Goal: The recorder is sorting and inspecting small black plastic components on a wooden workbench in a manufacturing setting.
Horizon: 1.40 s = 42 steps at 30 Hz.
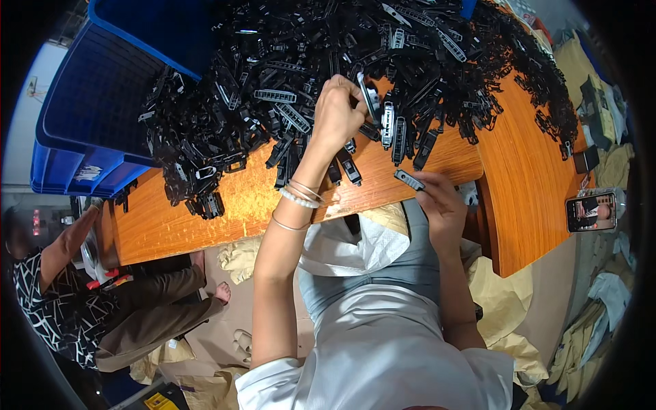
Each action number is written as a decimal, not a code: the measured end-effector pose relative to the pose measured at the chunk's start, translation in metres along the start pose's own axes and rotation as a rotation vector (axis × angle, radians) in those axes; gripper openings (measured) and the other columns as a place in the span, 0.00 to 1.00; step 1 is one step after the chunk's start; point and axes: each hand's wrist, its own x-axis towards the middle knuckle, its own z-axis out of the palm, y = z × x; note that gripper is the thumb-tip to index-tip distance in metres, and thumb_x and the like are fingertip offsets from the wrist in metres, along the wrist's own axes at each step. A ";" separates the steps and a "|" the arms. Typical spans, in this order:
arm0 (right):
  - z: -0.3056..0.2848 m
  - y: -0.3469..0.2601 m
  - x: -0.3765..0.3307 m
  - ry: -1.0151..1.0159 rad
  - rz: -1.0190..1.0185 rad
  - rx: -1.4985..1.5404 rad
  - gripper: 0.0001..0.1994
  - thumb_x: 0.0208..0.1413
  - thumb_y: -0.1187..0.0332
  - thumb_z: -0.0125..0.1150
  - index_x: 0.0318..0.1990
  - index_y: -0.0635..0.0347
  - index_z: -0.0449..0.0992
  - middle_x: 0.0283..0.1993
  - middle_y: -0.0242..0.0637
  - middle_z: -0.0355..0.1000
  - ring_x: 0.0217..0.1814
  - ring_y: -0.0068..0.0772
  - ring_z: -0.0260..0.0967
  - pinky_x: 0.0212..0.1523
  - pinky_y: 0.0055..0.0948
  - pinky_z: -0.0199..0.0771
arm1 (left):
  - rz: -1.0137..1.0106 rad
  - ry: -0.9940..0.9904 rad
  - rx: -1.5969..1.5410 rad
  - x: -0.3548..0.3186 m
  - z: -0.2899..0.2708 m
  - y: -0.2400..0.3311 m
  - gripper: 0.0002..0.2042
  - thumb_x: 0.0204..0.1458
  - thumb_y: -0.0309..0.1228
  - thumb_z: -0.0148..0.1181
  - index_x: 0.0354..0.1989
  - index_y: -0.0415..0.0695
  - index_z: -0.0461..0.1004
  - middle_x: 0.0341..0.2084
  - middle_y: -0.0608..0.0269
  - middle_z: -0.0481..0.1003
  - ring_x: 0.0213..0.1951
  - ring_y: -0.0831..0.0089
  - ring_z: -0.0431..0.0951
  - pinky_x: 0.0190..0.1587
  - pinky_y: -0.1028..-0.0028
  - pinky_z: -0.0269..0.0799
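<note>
My left hand point(336, 113), with bracelets at the wrist, reaches over the near edge of a big heap of black plastic parts point(287, 68). Its thumb and fingers are closed on a long black plastic part point(370, 98) with a pale shiny edge. Lower and to the right, my right hand point(443, 208) pinches a small dark grey plastic part point(409, 180) just above the table's front edge. Several long slotted parts point(400, 140) lie on the wood between my two hands.
The wooden table point(225, 219) bends toward me on the right. Blue crates point(96, 96) stand at left, near another person point(61, 301). A white sack point(355, 246) is by my lap. A phone point(593, 210) stands at right; brown bags point(502, 294) lie below.
</note>
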 end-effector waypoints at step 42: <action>0.034 -0.020 0.009 0.123 0.283 0.555 0.07 0.53 0.71 0.54 0.31 0.68 0.72 0.20 0.37 0.69 0.19 0.21 0.64 0.22 0.16 0.62 | -0.235 -0.206 -1.162 -0.117 -0.022 0.035 0.14 0.44 0.12 0.51 0.40 0.37 0.66 0.40 0.55 0.73 0.44 0.72 0.72 0.47 0.77 0.68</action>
